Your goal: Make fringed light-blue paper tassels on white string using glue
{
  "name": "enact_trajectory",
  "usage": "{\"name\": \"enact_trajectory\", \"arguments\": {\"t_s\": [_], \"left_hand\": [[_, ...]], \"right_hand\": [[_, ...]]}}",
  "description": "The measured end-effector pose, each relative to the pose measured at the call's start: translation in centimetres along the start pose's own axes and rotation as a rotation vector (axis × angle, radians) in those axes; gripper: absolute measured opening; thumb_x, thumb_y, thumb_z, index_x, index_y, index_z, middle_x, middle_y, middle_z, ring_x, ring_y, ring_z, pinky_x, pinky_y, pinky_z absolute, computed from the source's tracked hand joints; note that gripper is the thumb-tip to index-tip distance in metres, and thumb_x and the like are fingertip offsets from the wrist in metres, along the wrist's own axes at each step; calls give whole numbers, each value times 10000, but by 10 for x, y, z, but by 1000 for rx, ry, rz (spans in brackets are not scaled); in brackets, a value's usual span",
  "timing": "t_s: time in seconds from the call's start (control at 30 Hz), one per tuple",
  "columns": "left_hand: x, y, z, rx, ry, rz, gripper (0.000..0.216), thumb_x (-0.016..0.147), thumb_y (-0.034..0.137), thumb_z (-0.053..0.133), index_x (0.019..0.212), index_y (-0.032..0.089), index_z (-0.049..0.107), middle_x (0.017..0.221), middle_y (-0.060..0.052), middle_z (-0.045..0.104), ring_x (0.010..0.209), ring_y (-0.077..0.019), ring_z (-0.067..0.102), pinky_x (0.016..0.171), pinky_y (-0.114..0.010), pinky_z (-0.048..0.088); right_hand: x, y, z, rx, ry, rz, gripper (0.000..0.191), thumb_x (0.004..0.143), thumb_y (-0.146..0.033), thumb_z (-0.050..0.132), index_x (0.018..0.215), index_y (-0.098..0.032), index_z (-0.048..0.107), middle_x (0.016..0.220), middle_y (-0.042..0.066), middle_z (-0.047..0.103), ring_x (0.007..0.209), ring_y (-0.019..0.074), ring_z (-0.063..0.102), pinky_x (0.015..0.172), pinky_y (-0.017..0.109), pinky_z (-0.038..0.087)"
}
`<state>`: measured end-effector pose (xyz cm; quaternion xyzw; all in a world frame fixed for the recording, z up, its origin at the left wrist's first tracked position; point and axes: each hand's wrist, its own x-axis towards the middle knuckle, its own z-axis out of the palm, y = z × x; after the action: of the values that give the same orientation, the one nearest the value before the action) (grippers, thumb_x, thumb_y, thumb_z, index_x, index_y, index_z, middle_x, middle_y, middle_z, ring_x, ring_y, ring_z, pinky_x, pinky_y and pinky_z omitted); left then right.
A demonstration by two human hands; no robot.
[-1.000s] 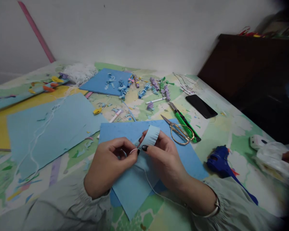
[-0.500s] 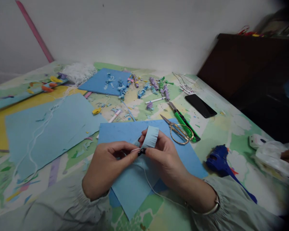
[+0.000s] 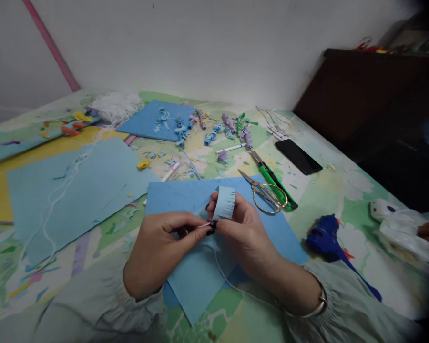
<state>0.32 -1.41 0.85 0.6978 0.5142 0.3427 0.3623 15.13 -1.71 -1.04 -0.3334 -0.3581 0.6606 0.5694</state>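
My right hand (image 3: 245,233) pinches a curled strip of light blue fringed paper (image 3: 224,202) between thumb and fingers. My left hand (image 3: 160,250) is closed in a pinch on a thin white string (image 3: 229,282) right beside that strip, fingertips of both hands touching. The string trails down under my right wrist. Both hands hover over a blue paper sheet (image 3: 196,281) lying on the table.
Gold-handled scissors (image 3: 264,193) and a green utility knife (image 3: 273,183) lie right of my hands. A blue glue gun (image 3: 327,240), a black phone (image 3: 298,156), a large light blue sheet (image 3: 71,188), rolled paper pieces (image 3: 229,126) and a white plastic bag (image 3: 407,233) surround them.
The fringed strip has curled a little tighter in my right hand. My left fingers have drawn closer to it with the string.
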Motion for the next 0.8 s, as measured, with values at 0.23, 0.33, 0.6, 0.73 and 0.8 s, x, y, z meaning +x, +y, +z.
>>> {"name": "enact_trajectory", "arguments": {"t_s": [0.23, 0.33, 0.6, 0.73, 0.8], "left_hand": [[0, 2, 0, 21, 1, 2, 112, 713, 258, 630, 675, 205, 721, 660, 4, 722, 603, -153, 629, 534, -219, 462], [-1, 0, 0, 13, 9, 13, 108, 714, 253, 631, 676, 207, 721, 663, 6, 724, 597, -147, 627, 530, -214, 459], [1, 0, 0, -2, 20, -22, 100, 706, 267, 643, 689, 210, 724, 644, 15, 716, 560, -127, 600, 499, -199, 447], [2, -1, 2, -47, 16, -69, 102, 694, 270, 645, 693, 199, 718, 646, 9, 713, 547, -126, 595, 489, -201, 450], [3, -1, 2, -61, 17, -74, 109, 697, 271, 637, 689, 188, 708, 646, 2, 709, 551, -129, 599, 493, -205, 455]], "right_hand": [[0, 0, 0, 6, 27, 14, 375, 566, -56, 621, 902, -215, 569, 805, -16, 579, 708, 122, 524, 668, 258, 419], [0, 1, 0, 24, 27, 15, 375, 565, -53, 619, 901, -214, 575, 802, -18, 580, 709, 120, 525, 676, 256, 417], [0, -1, 0, 55, 10, 27, 362, 576, -45, 598, 898, -207, 570, 808, -14, 581, 710, 118, 532, 696, 257, 420], [0, -2, 0, 53, 12, 22, 344, 589, -49, 597, 895, -206, 578, 815, -8, 583, 727, 125, 533, 707, 262, 417], [0, -2, 1, 60, 22, 33, 337, 585, -56, 599, 886, -207, 582, 813, -7, 586, 726, 130, 533, 704, 267, 417]]}}
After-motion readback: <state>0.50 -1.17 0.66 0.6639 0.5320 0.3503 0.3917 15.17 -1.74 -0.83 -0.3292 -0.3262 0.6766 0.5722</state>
